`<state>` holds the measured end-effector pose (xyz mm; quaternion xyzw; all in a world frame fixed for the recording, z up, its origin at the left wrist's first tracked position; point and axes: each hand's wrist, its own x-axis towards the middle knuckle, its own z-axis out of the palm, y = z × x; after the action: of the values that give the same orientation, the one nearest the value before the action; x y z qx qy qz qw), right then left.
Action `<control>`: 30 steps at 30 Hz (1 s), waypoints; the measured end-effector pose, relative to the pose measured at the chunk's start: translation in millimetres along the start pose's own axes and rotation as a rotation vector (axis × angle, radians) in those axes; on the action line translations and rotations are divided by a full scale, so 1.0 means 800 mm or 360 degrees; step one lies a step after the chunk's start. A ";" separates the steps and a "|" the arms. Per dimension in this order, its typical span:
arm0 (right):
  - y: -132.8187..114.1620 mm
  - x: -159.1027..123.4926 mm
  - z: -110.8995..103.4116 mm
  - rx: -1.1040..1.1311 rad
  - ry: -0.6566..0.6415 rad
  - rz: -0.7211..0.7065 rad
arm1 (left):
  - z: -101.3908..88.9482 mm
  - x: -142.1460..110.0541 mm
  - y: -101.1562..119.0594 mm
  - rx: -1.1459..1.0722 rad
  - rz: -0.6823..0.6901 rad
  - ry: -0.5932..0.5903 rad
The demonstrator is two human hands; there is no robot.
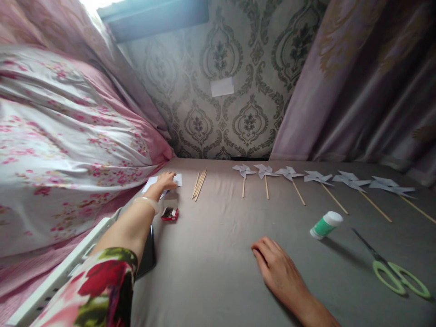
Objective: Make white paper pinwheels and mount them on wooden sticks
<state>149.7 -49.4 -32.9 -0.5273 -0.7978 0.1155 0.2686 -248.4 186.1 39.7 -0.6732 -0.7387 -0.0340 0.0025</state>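
Observation:
My left hand (pixel 166 180) reaches to the far left, its fingers stretched out over white paper sheets (pixel 150 184). Whether it has lifted any sheet cannot be made out. Just nearer than that hand is a small open red box (pixel 170 213) with dark small pieces inside. To its right lie several thin wooden sticks (pixel 199 185). My right hand (pixel 276 265) rests on the grey cloth (pixel 211 263), fingers together and loosely curled, holding nothing visible. A white and green glue stick (pixel 326 225) stands tilted in view beyond it, and green-handled scissors (pixel 391 270) lie farther right.
Several white paper pinwheels (pixel 317 178) on wooden sticks lie in a row at the back right. A dark flat device (pixel 148 254) lies partly under my left forearm, beside a white rack-like frame (pixel 64 268). Floral bedding (pixel 68 150) rises at left; a patterned wall (pixel 221 122) stands behind.

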 end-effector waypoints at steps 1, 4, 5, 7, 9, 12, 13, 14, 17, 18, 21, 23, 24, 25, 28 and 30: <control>0.000 0.000 0.000 0.0007 0.0005 0.0003 | 0.003 0.001 0.001 0.0021 0.0000 -0.0037; -0.003 0.002 -0.002 0.0022 0.0001 0.0018 | 0.009 -0.001 0.006 0.0072 -0.0005 -0.0114; -0.004 0.003 -0.003 0.0022 -0.0005 0.0027 | 0.009 -0.002 0.008 0.0084 -0.0009 -0.0128; -0.007 0.005 -0.005 0.0016 -0.0018 0.0050 | 0.010 -0.004 0.011 0.0095 -0.0011 -0.0126; -0.008 0.006 -0.006 0.0009 -0.0026 0.0070 | 0.009 -0.005 0.013 0.0083 -0.0006 -0.0096; -0.008 0.008 -0.006 0.0001 -0.0023 0.0081 | 0.007 -0.007 0.015 0.0023 -0.0012 -0.0018; -0.008 0.008 -0.006 -0.0001 -0.0019 0.0082 | 0.007 -0.009 0.015 -0.0005 -0.0020 0.0013; -0.008 0.009 -0.006 -0.0001 -0.0016 0.0087 | 0.006 -0.011 0.016 -0.0035 -0.0029 0.0050; -0.010 0.010 -0.008 0.0007 -0.0019 0.0112 | -0.002 -0.020 0.020 -0.0121 -0.0062 0.0247; -0.011 0.011 -0.010 0.0005 -0.0026 0.0122 | -0.006 -0.024 0.023 -0.0142 -0.0076 0.0351; -0.014 0.013 -0.012 -0.0015 -0.0041 0.0137 | -0.028 -0.040 0.039 -0.0183 -0.0116 0.0728; -0.014 0.013 -0.013 -0.0030 -0.0042 0.0140 | -0.046 -0.054 0.055 -0.0224 -0.0102 0.0948; -0.014 0.014 -0.014 -0.0037 -0.0044 0.0139 | -0.055 -0.062 0.064 -0.0253 -0.0055 0.1043; -0.014 0.014 -0.014 -0.0044 -0.0047 0.0138 | -0.063 -0.072 0.074 -0.0316 -0.0005 0.1201; -0.013 0.013 -0.015 -0.0060 -0.0060 0.0135 | -0.076 -0.110 0.107 -0.0547 0.0108 0.1411; -0.013 0.013 -0.016 -0.0056 -0.0060 0.0130 | -0.073 -0.139 0.131 -0.0872 0.0101 0.1451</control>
<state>145.4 -45.7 -14.0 -0.5618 -0.7824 0.1224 0.2393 -136.5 81.7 97.3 -0.5881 -0.6058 -0.5149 0.1485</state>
